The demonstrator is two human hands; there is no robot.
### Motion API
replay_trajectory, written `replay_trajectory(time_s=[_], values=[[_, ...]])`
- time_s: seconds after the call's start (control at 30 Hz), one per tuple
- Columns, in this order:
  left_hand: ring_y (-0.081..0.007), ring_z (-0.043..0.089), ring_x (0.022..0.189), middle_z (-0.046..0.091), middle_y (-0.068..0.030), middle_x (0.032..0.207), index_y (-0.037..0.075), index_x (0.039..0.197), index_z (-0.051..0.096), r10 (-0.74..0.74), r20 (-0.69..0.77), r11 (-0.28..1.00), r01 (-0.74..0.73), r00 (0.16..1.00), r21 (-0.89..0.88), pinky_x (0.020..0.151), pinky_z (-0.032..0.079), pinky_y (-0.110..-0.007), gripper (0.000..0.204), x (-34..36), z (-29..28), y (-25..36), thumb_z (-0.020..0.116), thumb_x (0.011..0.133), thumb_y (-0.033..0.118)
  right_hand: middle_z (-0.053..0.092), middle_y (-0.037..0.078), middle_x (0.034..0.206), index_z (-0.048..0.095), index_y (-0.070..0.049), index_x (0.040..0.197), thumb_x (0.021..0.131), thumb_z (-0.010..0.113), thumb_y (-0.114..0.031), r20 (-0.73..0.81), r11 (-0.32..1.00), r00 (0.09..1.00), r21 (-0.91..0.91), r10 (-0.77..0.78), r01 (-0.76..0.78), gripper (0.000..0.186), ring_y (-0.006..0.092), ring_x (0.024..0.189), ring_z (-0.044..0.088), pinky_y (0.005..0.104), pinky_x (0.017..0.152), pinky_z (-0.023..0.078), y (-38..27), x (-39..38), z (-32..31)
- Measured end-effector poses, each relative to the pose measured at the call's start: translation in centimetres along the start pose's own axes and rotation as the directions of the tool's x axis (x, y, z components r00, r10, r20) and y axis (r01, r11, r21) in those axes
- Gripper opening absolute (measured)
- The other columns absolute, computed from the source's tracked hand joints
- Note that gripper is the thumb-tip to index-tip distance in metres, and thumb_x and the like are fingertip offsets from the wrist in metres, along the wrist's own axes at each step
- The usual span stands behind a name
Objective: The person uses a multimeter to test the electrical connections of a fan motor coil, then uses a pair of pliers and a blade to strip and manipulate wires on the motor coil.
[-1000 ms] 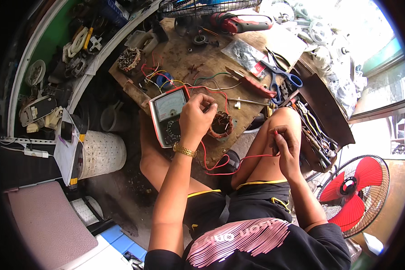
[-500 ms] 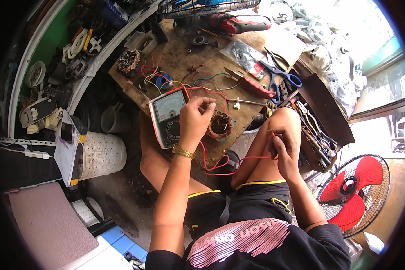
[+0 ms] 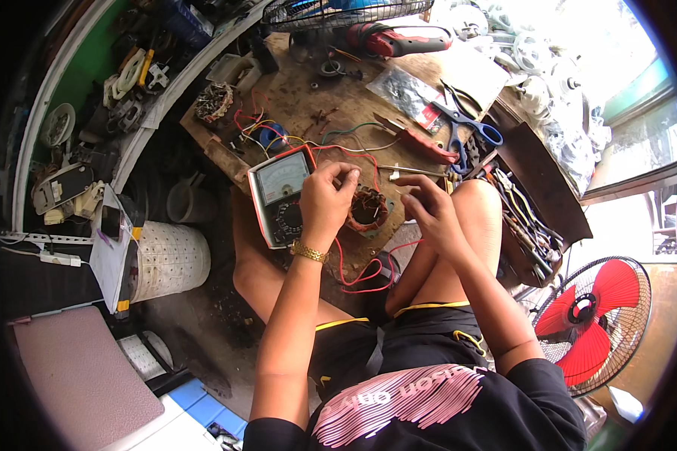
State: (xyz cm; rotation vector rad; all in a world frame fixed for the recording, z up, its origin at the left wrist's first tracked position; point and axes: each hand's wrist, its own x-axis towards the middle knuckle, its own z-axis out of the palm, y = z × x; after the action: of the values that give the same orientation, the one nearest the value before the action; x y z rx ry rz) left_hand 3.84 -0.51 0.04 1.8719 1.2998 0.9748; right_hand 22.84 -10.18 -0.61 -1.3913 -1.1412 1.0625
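An analog multimeter [image 3: 283, 184] in a red and white case leans at the table's near edge. My left hand [image 3: 329, 197] hovers at its right side, fingers pinched; what they hold, if anything, is hidden. Right of that hand lies a round motor stator with copper windings [image 3: 368, 209]. My right hand [image 3: 432, 214] is raised over my right leg beside the stator, fingers curled. A red test lead [image 3: 368, 282] loops below and runs up behind this hand, which covers the probe. Red, yellow and green wires [image 3: 338, 141] trail across the wooden table.
Blue-handled scissors [image 3: 466, 124], a red-handled knife [image 3: 421, 143] and a red power tool [image 3: 399, 41] lie on the table [image 3: 308, 98]. A toolbox of pliers [image 3: 515, 203] stands right, above a red-bladed fan [image 3: 590, 323]. A white bucket [image 3: 173, 259] stands left.
My right hand has moved up and left from over my thigh toward the stator, drawing the red lead along. The red tip seen earlier is now hidden. My left hand has barely moved.
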Motion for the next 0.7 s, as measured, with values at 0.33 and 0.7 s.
replay_trajectory(time_s=[0.33, 0.7], values=[[-0.0252, 0.065, 0.062, 0.069, -0.0125, 0.08, 0.002, 0.091, 0.075, 0.016, -0.003, 1.0, -0.016, 1.0, 0.001, 0.058, 0.049, -0.037, 0.017, 0.0, 0.0, -0.1, 0.074, 0.091, 0.019, 0.07, 0.012, 0.078, 0.071, -0.007, 0.117, 0.093, 0.07, -0.015, 0.036, 0.977, 0.996, -0.194, -0.08, 0.086, 0.026, 0.02, 0.066, 0.066, 0.0351, 0.064, 0.05, 1.1, 2.5, 1.9], [-0.0261, 0.066, 0.062, 0.069, -0.0136, 0.078, 0.004, 0.091, 0.076, 0.011, -0.014, 0.999, -0.01, 1.0, 0.033, 0.058, 0.049, -0.038, 0.019, -0.1, 0.0, 0.2, 0.074, 0.091, 0.022, 0.076, 0.013, 0.091, 0.074, -0.009, 0.11, 0.092, 0.07, -0.014, -0.022, 0.962, 0.997, -0.267, -0.068, 0.06, 0.019, 0.0272, 0.076, 0.072, 0.037, 0.07, 0.054, 0.8, 2.8, 2.7]])
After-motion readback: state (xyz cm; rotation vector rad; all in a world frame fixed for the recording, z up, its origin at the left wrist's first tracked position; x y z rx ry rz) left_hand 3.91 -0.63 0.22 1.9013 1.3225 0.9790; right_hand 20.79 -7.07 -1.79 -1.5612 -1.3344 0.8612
